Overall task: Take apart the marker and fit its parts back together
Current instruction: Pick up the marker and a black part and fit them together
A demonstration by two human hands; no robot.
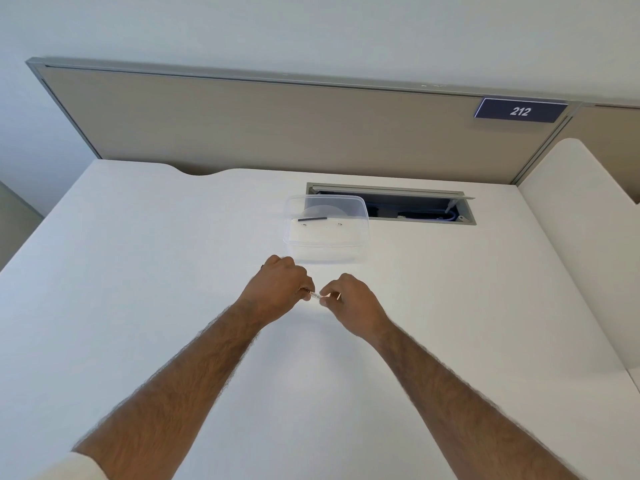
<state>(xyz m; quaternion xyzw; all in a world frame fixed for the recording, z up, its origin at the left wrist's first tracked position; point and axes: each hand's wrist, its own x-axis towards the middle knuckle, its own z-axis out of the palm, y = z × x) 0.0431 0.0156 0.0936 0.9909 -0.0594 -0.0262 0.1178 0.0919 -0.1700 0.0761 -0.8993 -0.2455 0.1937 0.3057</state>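
Clear glossy plastic container [325, 233], matt desk [138, 271]

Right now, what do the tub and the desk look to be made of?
Tub: clear, glossy plastic by its look; the desk and a dark rod inside show through its walls. Desk: white, matte, probably laminate; smooth and grainless, without sharp reflections.

white desk [173, 271], beige partition [242, 126], navy sign [520, 110] with white digits.

Bright, even, diffuse light washes the white tabletop [138, 271], leaving only faint soft shadows. Wide-angle distortion bows the partition [242, 123] edges. Detail is slightly soft, with no harsh glare.
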